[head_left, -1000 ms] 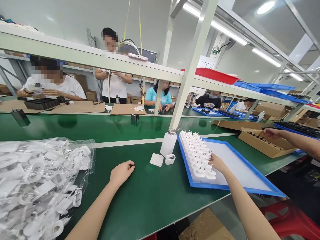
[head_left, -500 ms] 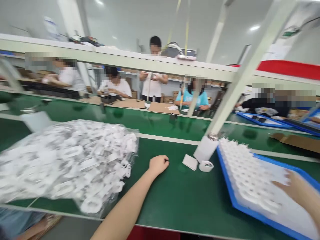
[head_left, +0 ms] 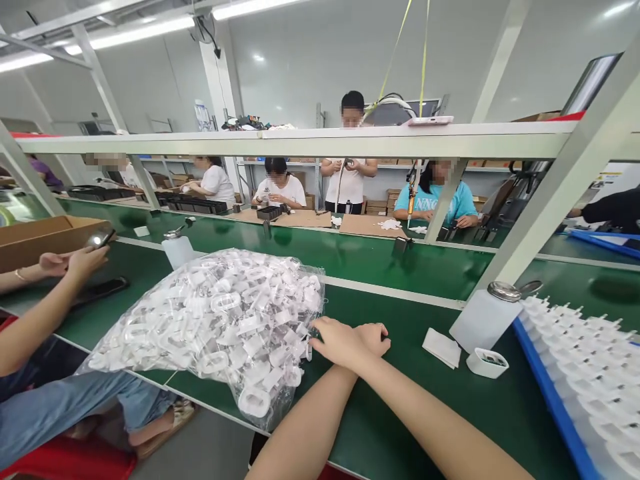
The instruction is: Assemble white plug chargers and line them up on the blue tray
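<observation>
The right hand (head_left: 334, 341), fingers extended and not pinching, touches the edge of one clear plastic bag (head_left: 215, 327) of white plastic loops on the green tabletop (head_left: 480, 400); the left hand (head_left: 374, 338), loosely curled, lies just beside it, wrists crossed. Further right sit one bottle (head_left: 483, 320), one small white cup (head_left: 487, 364), one folded white cloth (head_left: 441, 347) and one blue-rimmed tray (head_left: 549, 400).

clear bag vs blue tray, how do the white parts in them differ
The clear plastic bag holds white looped parts in a loose, tumbled heap, while the blue-rimmed tray has white pieces standing in neat rows. The bag wraps around its contents; the tray lies open. Both sit on the green bench top and hold white plastic.
</observation>
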`<action>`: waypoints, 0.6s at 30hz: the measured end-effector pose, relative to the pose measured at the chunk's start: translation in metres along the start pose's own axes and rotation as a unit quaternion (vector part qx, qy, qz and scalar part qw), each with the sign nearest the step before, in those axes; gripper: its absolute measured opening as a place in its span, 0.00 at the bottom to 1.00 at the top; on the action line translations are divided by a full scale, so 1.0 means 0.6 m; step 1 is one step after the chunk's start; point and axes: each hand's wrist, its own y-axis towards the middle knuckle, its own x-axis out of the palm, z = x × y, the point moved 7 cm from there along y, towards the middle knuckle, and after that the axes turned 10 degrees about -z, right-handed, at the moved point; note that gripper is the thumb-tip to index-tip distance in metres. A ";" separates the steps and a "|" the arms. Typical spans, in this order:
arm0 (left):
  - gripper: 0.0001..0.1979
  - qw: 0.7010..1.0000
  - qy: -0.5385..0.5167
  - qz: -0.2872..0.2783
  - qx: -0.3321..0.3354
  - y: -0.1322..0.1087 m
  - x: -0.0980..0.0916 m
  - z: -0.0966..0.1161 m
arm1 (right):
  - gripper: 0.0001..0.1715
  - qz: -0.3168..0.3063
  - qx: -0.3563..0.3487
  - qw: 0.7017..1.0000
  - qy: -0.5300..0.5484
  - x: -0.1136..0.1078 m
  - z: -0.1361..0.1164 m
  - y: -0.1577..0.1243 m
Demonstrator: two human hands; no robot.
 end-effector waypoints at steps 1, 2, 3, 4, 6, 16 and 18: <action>0.07 0.998 0.059 -0.008 0.005 0.001 0.000 0.006 | 0.14 -0.014 -0.001 1.000 0.001 0.012 -0.003 0.020; 0.08 0.993 0.113 -0.013 0.014 0.001 0.000 0.013 | 0.14 -0.027 0.001 1.000 0.003 0.023 -0.004 0.037; 0.09 0.987 0.161 -0.017 0.021 0.001 0.001 0.019 | 0.13 -0.039 0.009 0.999 0.006 0.032 -0.002 0.051; 0.09 0.980 0.195 -0.020 0.026 0.001 0.001 0.023 | 0.11 -0.047 0.016 0.999 0.009 0.037 0.001 0.062; 0.10 0.975 0.221 -0.018 0.030 0.001 0.000 0.027 | 0.08 -0.048 0.015 0.999 0.009 0.042 0.002 0.077; 0.10 0.979 0.197 -0.010 0.045 0.004 0.000 0.022 | 0.10 0.013 0.000 1.000 0.028 0.015 0.013 0.065; 0.08 0.991 0.123 -0.005 0.041 0.006 -0.005 0.015 | 0.10 0.047 -0.007 0.994 0.097 -0.001 0.031 0.046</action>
